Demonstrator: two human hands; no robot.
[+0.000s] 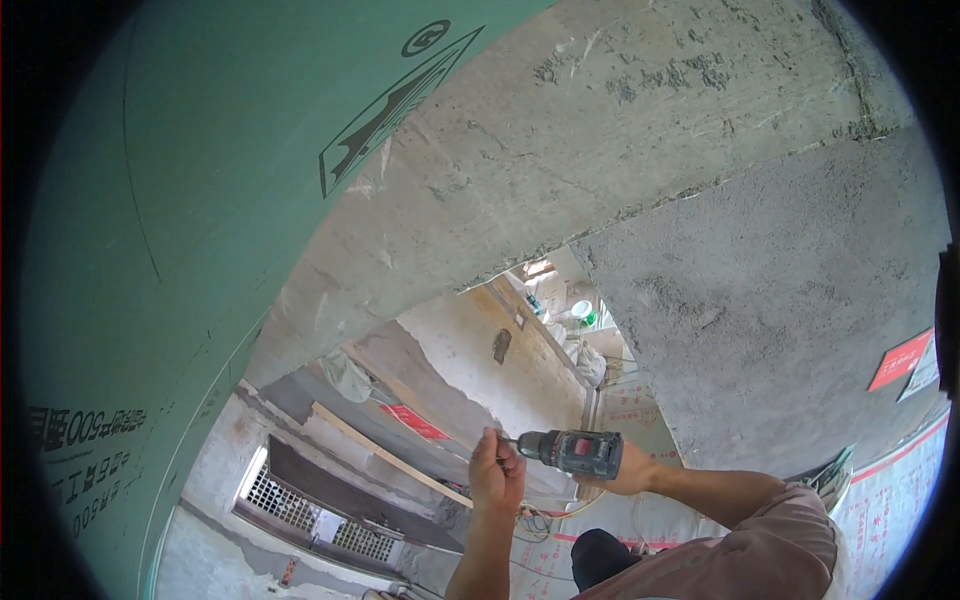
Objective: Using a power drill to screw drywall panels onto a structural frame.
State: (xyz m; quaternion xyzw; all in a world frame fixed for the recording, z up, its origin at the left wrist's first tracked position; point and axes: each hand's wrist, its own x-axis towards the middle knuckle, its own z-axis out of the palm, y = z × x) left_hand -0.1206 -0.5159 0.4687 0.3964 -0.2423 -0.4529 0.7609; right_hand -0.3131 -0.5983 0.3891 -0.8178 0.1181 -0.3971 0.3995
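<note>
A black-and-grey cordless drill lies level in front of me, its chuck turned to the left. My right hand is closed round its grip, which is mostly hidden behind the drill's body. At the chuck end, my left hand is raised with the fingers pinched together by the tip of the bit. Whatever those fingers hold is too small to make out. A large green board with dark print fills the upper left, apart from both hands.
A rough concrete beam crosses overhead, meeting a grey plastered wall on the right. Below are a long wooden strip, loose cables and printed floor sheeting. A white bucket stands beyond an opening.
</note>
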